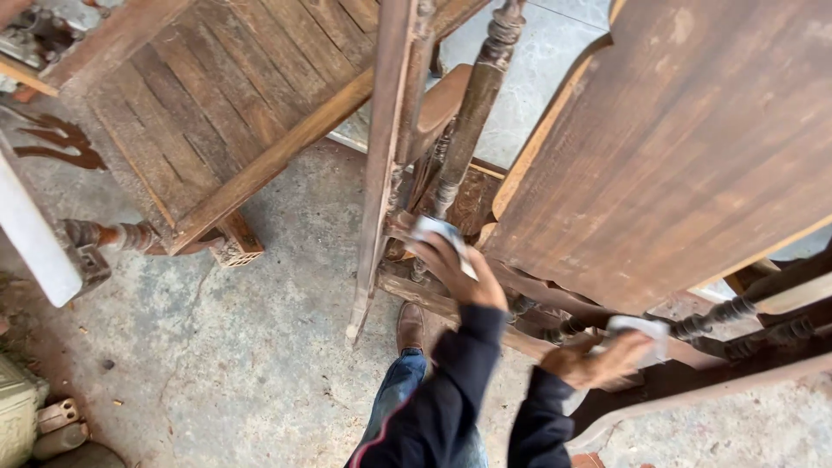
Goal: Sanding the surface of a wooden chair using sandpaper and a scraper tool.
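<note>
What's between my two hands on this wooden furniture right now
In the head view, between the left hand and the right hand lies a dark turned wooden rail below the big wooden panel. Each hand presses a pale pad.

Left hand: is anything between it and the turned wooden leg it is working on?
Only the pale folded pad it holds. The left hand presses that pad against the foot of the turned leg; nothing else visibly stands between them.

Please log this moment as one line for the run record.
left hand: pad pressed on leg | right hand: pad on rail | floor: concrete
</note>
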